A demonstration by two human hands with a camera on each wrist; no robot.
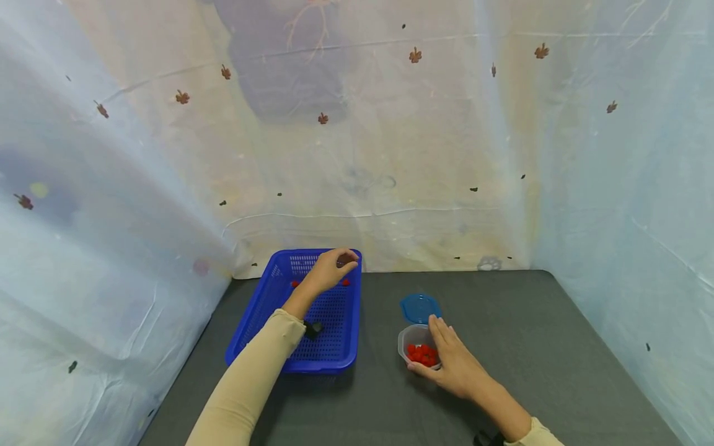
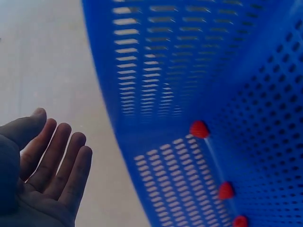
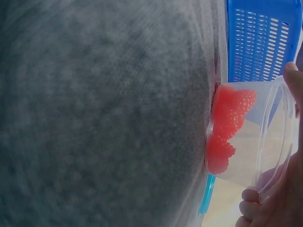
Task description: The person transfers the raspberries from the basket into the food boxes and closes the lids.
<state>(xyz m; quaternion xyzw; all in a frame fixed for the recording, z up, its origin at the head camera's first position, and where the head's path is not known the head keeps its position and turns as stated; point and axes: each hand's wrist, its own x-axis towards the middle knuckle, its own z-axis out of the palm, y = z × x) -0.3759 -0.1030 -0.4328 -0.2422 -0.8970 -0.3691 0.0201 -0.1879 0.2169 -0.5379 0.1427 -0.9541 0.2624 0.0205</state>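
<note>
My left hand [image 1: 330,271] hovers over the far part of the blue perforated basket [image 1: 351,347], with nothing in its fingers. The left wrist view shows the loosely bent fingers [image 2: 71,184] beside the basket's wall. Red raspberries [image 2: 226,190] lie inside along the basket's bottom edge. To the right, my right hand [image 1: 454,362] holds a clear plastic container [image 1: 418,334] by its rim, thumb on the near side and fingers on the far side. Several raspberries [image 3: 227,123] sit at the bottom of this container, which stands upright on the table.
A blue lid [image 1: 419,308] lies just behind the container on the dark grey table [image 1: 502,322]. The basket stands on the table's left part. A pale patterned sheet [image 1: 368,155] hangs behind the table and along both sides.
</note>
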